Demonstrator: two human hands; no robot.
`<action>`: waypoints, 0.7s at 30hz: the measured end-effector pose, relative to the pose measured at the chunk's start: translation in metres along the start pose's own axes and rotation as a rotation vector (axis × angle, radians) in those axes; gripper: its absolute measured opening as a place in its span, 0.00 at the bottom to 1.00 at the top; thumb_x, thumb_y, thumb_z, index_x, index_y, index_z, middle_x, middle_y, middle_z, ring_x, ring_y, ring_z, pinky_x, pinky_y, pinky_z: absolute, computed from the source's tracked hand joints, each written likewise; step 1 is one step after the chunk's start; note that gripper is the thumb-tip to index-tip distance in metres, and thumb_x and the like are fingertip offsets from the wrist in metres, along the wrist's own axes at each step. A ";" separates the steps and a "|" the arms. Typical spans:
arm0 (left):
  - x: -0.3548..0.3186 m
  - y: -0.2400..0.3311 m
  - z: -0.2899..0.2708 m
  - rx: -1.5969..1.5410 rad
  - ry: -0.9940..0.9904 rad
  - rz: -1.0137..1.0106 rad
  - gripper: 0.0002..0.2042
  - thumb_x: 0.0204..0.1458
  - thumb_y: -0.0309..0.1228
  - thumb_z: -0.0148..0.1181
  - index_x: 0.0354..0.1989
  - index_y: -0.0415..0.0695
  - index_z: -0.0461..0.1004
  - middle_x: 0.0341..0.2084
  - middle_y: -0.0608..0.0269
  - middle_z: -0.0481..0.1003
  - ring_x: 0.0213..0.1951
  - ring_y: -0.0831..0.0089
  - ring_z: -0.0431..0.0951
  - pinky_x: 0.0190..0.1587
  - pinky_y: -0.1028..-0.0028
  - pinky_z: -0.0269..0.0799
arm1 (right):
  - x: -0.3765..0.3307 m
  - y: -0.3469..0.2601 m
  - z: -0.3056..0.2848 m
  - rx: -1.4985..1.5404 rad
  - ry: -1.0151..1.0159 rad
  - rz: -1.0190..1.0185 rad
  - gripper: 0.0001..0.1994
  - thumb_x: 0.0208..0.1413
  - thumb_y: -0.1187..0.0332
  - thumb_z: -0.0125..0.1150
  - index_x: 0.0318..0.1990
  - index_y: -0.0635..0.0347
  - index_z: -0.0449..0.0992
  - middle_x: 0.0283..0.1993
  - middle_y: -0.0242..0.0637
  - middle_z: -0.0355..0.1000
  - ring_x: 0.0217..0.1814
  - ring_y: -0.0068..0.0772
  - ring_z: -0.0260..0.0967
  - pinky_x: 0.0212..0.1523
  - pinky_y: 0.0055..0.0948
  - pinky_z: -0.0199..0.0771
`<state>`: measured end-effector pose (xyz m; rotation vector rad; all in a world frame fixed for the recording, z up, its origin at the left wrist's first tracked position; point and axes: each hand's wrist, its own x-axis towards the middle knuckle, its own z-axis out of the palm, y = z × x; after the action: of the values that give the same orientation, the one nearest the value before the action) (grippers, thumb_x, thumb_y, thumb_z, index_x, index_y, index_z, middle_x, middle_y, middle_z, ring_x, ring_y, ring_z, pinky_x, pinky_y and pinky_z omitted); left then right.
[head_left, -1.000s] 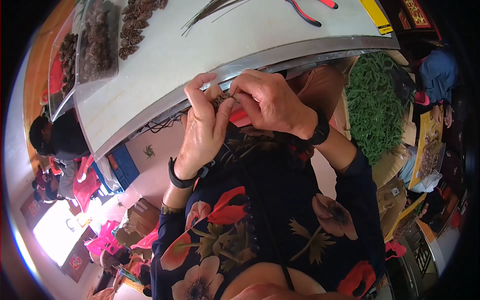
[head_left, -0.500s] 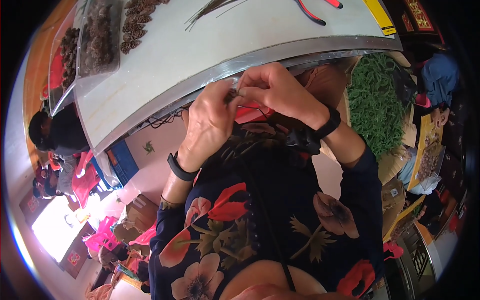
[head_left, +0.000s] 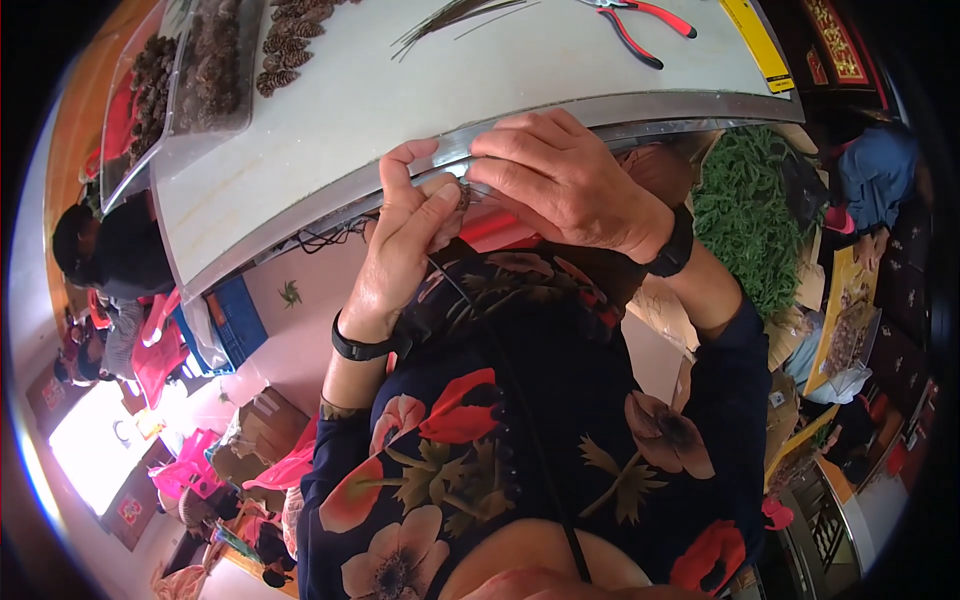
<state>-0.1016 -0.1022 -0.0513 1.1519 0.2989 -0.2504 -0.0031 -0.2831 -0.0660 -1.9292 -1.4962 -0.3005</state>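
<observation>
Both hands meet just in front of the table's near edge. My left hand (head_left: 402, 240) is closed on a small brown pine cone (head_left: 463, 198), mostly hidden between thumb and fingers, while its index finger sticks up toward the table. Right beside it is my right hand (head_left: 580, 190), back uppermost, its fingers bent and pressed together at the cone's side. Whatever those fingertips pinch is too small to make out. On the table lie a row of pine cones (head_left: 288, 45), a bundle of thin brown wires (head_left: 450, 22) and red-and-black pliers (head_left: 640, 28).
A clear plastic bin (head_left: 242, 112) of pine cones stands at the table's left. A yellow strip (head_left: 757, 45) lies at the far right. Right of the table, a cardboard box holds green artificial foliage (head_left: 750, 220). Other people sit at tables on both sides.
My right hand has rolled over so its back faces up, and its fingers have shifted at the cone. My left index finger has lifted away. The view has tilted slightly, showing more of the pliers.
</observation>
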 end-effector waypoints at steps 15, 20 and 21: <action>-0.006 0.009 0.000 -0.222 -0.140 -0.131 0.20 0.59 0.25 0.47 0.58 0.43 0.50 0.25 0.69 0.60 0.25 0.81 0.55 0.27 0.83 0.52 | 0.010 0.007 -0.010 -0.077 0.041 -0.287 0.07 0.46 0.71 0.60 0.35 0.57 0.75 0.36 0.29 0.71 0.43 0.31 0.69 0.48 0.37 0.66; -0.004 0.012 0.000 -0.071 -0.155 -0.045 0.22 0.59 0.24 0.47 0.59 0.41 0.47 0.27 0.66 0.63 0.26 0.81 0.58 0.29 0.84 0.54 | 0.010 0.002 -0.007 -0.062 0.105 -0.219 0.06 0.46 0.72 0.61 0.34 0.56 0.74 0.33 0.29 0.71 0.42 0.30 0.69 0.51 0.40 0.63; -0.005 0.013 0.002 -0.070 -0.155 -0.045 0.22 0.59 0.24 0.47 0.59 0.41 0.47 0.27 0.66 0.63 0.26 0.81 0.58 0.29 0.84 0.54 | 0.011 0.001 -0.008 -0.063 0.106 -0.218 0.06 0.46 0.72 0.61 0.34 0.56 0.74 0.33 0.29 0.71 0.42 0.30 0.69 0.51 0.40 0.63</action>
<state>-0.1013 -0.0984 -0.0377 1.0513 0.1951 -0.3646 0.0026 -0.2797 -0.0546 -1.7693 -1.6457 -0.5437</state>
